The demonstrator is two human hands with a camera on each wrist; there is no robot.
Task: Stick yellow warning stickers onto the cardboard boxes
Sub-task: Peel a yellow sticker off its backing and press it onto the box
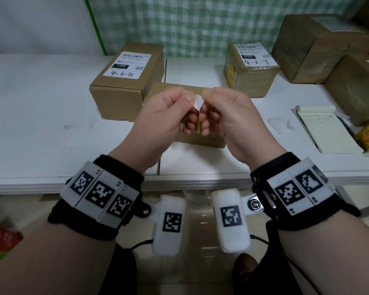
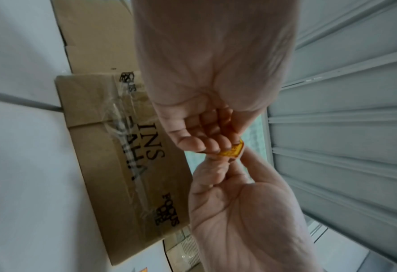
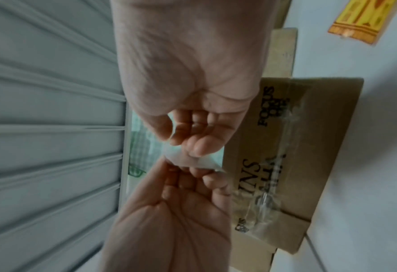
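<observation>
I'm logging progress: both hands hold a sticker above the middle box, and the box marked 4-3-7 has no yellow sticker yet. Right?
Not quite. The box marked 4-3-7 already has a yellow sticker on its left side, as the head view shows. The rest stands: the left hand and right hand pinch a sticker above the middle box.

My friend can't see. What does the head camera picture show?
Two hands, left hand and right hand, pinch a small yellow sticker with white backing between them above a flat cardboard box. More cardboard boxes and a notepad sit on the white table.
</observation>
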